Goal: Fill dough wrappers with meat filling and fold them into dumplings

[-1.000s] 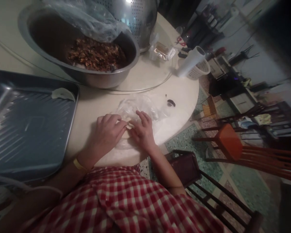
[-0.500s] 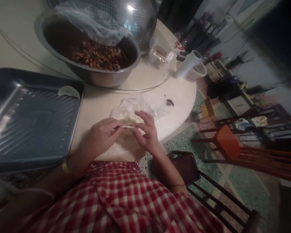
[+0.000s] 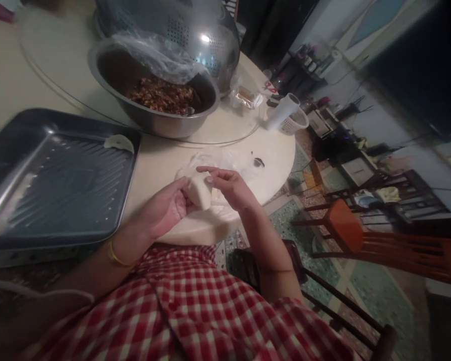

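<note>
A pale, half-moon dumpling [image 3: 200, 191] is held up over the near edge of the table, its smooth side towards me. My left hand [image 3: 173, 203] grips it from the left, palm turned partly up. At its upper right edge, the thumb and fingertips of my right hand [image 3: 227, 186] are closed on the dough. Behind both hands lies a crumpled clear plastic bag [image 3: 231, 159], with pale stuff partly hidden by the hands. Another pale crescent dumpling [image 3: 119, 143] rests in the upper right corner of the dark metal tray [image 3: 130, 185].
Beyond the hands, a steel bowl [image 3: 154, 123] of dark chopped filling [image 3: 165, 96] stands on a glass turntable, plastic draped over its rim. A large steel colander [image 3: 225, 55] is behind it. A plastic roll [image 3: 283, 111] and white basket [image 3: 295, 122] sit right; chairs [image 3: 344, 225] stand beyond.
The dumpling, seen edge-on before, is now turned so its broad side shows. My left palm has rolled upward, and my right fingers have drawn closer together. The camera view has shifted slightly.
</note>
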The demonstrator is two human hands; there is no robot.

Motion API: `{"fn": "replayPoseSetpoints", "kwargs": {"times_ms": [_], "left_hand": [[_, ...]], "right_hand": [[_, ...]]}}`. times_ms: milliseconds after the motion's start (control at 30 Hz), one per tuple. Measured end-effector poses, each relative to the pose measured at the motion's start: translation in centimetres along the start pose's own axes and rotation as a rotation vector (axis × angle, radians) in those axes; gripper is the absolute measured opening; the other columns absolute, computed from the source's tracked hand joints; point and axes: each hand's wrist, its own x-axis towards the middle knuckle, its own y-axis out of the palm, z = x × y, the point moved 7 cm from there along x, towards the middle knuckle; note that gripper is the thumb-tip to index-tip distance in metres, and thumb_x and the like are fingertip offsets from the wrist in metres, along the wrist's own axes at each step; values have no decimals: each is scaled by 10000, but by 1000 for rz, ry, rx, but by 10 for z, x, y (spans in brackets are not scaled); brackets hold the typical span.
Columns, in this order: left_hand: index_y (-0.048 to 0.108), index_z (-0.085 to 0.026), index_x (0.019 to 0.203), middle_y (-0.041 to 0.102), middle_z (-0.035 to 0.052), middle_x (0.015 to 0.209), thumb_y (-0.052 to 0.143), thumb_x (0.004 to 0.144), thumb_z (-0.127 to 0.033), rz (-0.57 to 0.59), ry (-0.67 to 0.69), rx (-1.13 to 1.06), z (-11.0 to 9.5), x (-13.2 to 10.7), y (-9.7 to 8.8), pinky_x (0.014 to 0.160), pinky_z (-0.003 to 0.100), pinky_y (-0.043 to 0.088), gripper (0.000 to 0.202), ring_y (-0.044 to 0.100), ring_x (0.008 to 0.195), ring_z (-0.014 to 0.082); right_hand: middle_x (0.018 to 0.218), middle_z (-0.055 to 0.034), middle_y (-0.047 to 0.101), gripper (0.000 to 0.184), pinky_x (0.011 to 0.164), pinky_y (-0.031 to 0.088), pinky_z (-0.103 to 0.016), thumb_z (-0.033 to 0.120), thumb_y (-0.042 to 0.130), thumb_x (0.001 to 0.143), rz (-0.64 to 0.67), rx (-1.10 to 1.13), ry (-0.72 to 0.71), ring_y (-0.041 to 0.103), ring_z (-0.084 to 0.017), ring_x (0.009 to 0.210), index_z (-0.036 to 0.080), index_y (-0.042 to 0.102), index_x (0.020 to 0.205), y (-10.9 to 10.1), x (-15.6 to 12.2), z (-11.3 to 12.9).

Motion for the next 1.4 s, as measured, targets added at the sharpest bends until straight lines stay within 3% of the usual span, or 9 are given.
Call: {"fn": "replayPoseSetpoints", "kwargs": {"times_ms": [233, 333, 433, 567, 700, 867, 1000, 1300, 1400], "left_hand": [[667, -155, 915, 721, 50, 840, 648, 839, -157, -36, 52, 82, 2, 4, -19, 696, 246, 556, 78, 668, 731, 140], [668, -154, 900, 718, 80, 877, 538, 925, -254, -131, -1, -8, 8, 8, -24, 812, 278, 551, 165, 675, 832, 152], [677, -144, 883, 717, 109, 879, 419, 972, -364, -93, -107, -104, 11, 7, -13, 871, 313, 540, 349, 674, 870, 180], [677, -160, 975, 721, 88, 852, 266, 993, -457, -40, -121, -162, -1, 3, 3, 832, 340, 551, 508, 682, 865, 206], [620, -140, 1183, 726, 120, 998, 164, 977, -533, 48, -146, -152, -6, -3, 16, 892, 415, 535, 636, 660, 1056, 276], [557, -133, 1268, 704, 125, 1111, 173, 967, -561, 35, -125, -154, -6, -6, 17, 965, 439, 495, 649, 615, 1160, 290], [579, -161, 1246, 700, 121, 1116, 225, 944, -602, 44, -105, -99, -4, -3, 13, 958, 448, 495, 641, 605, 1176, 294], [602, -151, 1207, 715, 113, 1079, 157, 955, -555, 38, -117, -68, -9, 0, 14, 933, 408, 509, 653, 596, 1190, 283], [563, -135, 1256, 688, 120, 1189, 224, 953, -545, 23, -51, -162, -20, -1, 11, 987, 417, 494, 612, 574, 1234, 282]], "right_hand": [[1207, -78, 708, 266, 953, 540, -414, 444, 754, 743, -32, -202, -111, 669, -208, 1103, 183, 703, 726, -13, 8, 14], [1197, -65, 705, 196, 988, 522, -432, 395, 689, 829, -110, -501, -347, 644, -201, 1136, 206, 719, 784, -10, 4, 35], [1257, -50, 668, 110, 1078, 449, -483, 309, 642, 879, -202, -879, -637, 548, -223, 1260, 242, 729, 864, 10, -14, 48], [1346, 11, 611, 120, 1114, 409, -496, 246, 611, 893, -206, -1176, -821, 459, -229, 1352, 317, 694, 940, 41, -46, 29], [1364, 13, 597, 260, 1151, 366, -476, 217, 634, 868, -347, -1194, -973, 435, -220, 1372, 367, 642, 1081, 48, -78, 7], [1307, 41, 624, 396, 1144, 370, -501, 263, 669, 837, -490, -1147, -947, 454, -235, 1348, 453, 593, 1175, 39, -86, -13], [1324, -6, 605, 273, 1119, 411, -440, 207, 620, 846, -567, -1185, -1028, 445, -219, 1347, 348, 657, 1076, 40, -88, -9], [1347, 12, 583, 226, 1083, 412, -503, 286, 628, 853, -428, -1015, -812, 447, -272, 1342, 371, 650, 1061, 43, -64, 1], [1333, 6, 597, 261, 1100, 399, -509, 294, 608, 857, -365, -1078, -880, 463, -261, 1328, 368, 629, 1107, 50, -65, 8]]}}
